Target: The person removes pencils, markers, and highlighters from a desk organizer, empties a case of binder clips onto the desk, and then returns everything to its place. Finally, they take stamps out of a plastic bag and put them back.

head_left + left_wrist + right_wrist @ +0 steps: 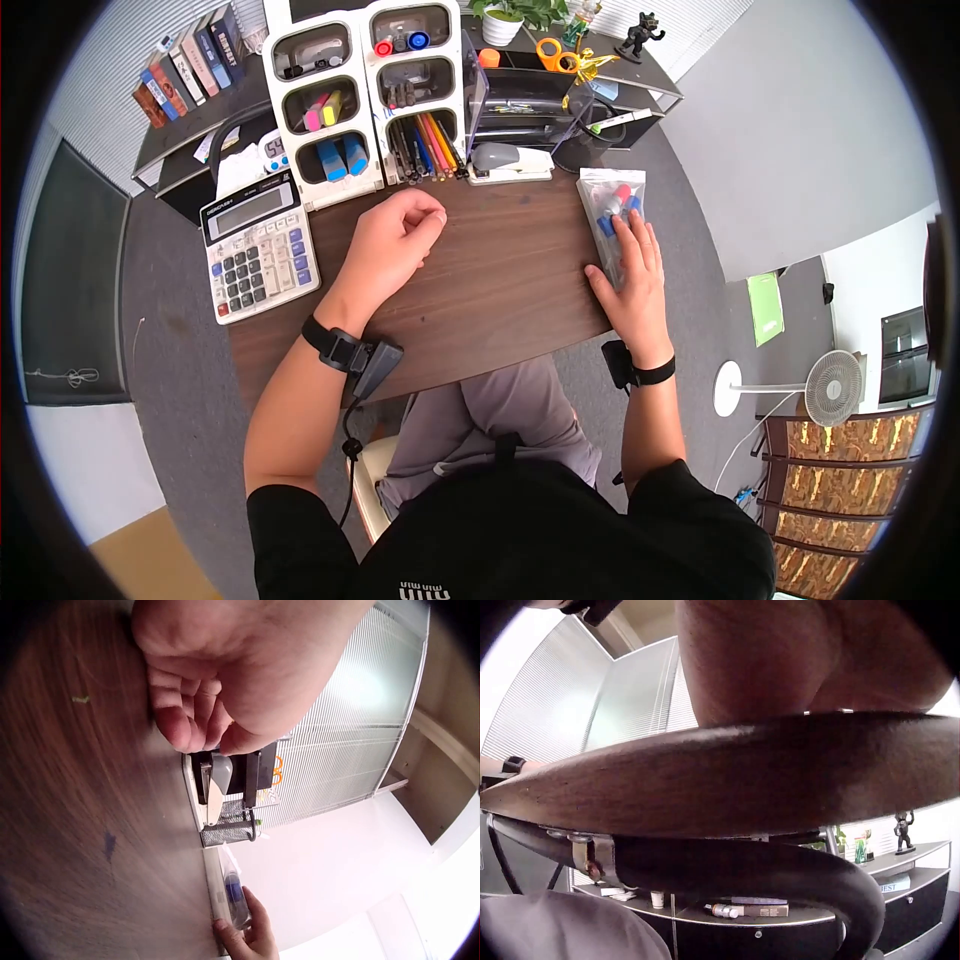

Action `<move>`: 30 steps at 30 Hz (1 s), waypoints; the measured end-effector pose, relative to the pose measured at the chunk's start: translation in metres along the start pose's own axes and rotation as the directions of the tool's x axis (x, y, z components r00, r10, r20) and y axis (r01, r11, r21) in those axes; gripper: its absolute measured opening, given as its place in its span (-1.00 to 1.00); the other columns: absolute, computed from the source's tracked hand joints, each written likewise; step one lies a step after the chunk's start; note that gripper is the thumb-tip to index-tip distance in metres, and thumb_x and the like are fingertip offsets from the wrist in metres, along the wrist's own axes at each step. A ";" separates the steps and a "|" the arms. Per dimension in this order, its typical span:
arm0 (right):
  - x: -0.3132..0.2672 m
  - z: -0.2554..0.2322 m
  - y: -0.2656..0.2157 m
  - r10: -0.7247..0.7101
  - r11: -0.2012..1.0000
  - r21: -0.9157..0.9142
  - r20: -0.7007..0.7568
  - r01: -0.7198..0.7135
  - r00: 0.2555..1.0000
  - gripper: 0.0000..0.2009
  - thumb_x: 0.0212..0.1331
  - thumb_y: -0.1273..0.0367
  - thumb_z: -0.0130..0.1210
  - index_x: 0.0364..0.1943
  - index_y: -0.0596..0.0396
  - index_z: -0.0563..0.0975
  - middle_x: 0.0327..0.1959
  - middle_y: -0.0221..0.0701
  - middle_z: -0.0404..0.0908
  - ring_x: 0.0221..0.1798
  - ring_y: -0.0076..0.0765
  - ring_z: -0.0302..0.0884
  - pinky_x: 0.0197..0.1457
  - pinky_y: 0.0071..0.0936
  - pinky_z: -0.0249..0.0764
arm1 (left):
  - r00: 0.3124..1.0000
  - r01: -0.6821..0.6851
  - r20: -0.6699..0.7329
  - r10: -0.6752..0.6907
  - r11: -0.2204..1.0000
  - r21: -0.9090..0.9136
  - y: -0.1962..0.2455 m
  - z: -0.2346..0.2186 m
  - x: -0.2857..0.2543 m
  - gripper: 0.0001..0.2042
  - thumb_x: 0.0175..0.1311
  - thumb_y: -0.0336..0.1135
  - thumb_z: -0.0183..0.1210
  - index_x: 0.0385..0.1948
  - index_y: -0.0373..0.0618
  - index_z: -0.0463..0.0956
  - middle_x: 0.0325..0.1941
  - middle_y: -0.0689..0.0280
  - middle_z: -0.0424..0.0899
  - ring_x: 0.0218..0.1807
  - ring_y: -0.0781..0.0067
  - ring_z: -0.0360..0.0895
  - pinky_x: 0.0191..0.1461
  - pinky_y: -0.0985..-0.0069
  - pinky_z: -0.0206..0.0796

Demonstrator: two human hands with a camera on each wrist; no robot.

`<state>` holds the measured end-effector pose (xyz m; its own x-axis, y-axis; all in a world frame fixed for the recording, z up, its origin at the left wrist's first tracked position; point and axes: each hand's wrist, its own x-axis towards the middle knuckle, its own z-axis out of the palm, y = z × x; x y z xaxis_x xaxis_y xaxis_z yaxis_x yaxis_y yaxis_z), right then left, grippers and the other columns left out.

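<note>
My right hand [632, 280] rests with its fingers straight over a clear plastic bag [612, 185], which holds red and blue pieces. The bag lies along the table's right edge, and the thumb is spread out to its left. From the left wrist view, the right hand [251, 930] appears beside the bag [235, 892], low in the picture. My left hand [395, 240] is over the left-middle of the table, fingers loosely curled with nothing in them. In the right wrist view, the table edge hides the fingers of the right hand [780, 660].
A calculator [262, 245] lies left of the left hand. Along the back stand a white organizer [378, 150] with pens and markers, a stapler [510, 162] and a mesh pen cup [585, 150]. The wooden table [480, 290] ends just before my lap.
</note>
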<state>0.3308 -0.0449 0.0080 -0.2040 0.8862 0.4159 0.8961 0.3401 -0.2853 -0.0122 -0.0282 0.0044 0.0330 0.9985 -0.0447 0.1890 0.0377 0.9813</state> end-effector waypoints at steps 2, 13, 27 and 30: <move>-0.001 0.001 -0.002 0.007 1.000 -0.003 -0.002 -0.007 1.000 -0.27 0.15 0.25 0.42 0.45 0.03 0.41 0.58 -0.04 0.29 0.61 0.32 0.17 0.58 0.11 0.20 | 1.000 -0.003 -0.001 0.003 1.000 -0.004 -0.001 0.000 0.000 -0.83 0.50 -0.27 0.22 -0.08 -0.15 0.63 -0.34 0.46 0.63 -0.40 0.71 0.52 -0.35 0.66 0.41; 0.000 -0.019 -0.029 -0.005 1.000 -0.006 -0.001 0.005 1.000 -0.23 0.10 0.24 0.44 0.46 0.04 0.42 0.58 -0.08 0.30 0.66 0.27 0.10 0.66 0.05 0.04 | 0.997 0.063 -0.011 -0.075 0.901 -0.429 -0.006 -0.005 0.006 -0.73 0.49 -0.44 0.04 0.15 -0.27 0.50 -0.05 0.20 0.64 -0.13 0.44 0.64 -0.08 0.47 0.59; 0.101 0.045 -0.149 -0.531 0.792 0.327 -0.046 0.515 0.846 -0.18 0.00 0.49 0.38 0.48 -0.07 0.38 0.42 0.04 0.37 0.48 0.19 0.34 0.50 -0.02 0.36 | 0.982 0.184 0.139 -0.128 0.472 -0.862 -0.010 -0.010 0.015 -0.38 0.64 0.15 -0.13 0.31 -0.33 0.37 0.35 -0.07 0.54 0.39 0.09 0.51 0.48 0.14 0.33; 0.122 0.061 -0.166 -0.568 0.780 0.272 -0.069 0.564 0.820 -0.41 0.05 0.50 0.31 0.27 -0.09 0.54 0.27 -0.12 0.48 0.34 0.11 0.44 0.33 0.00 0.50 | 0.983 0.183 0.150 -0.107 0.467 -0.865 -0.010 -0.009 0.017 -0.33 0.66 0.21 -0.23 0.36 -0.31 0.35 0.37 0.00 0.53 0.42 0.15 0.48 0.52 0.15 0.27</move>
<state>0.1331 0.0258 0.0535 -0.6495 0.5115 0.5626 0.4764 0.8504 -0.2232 -0.0224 -0.0113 -0.0045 0.1598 0.9711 -0.1773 -0.7545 0.2360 0.6124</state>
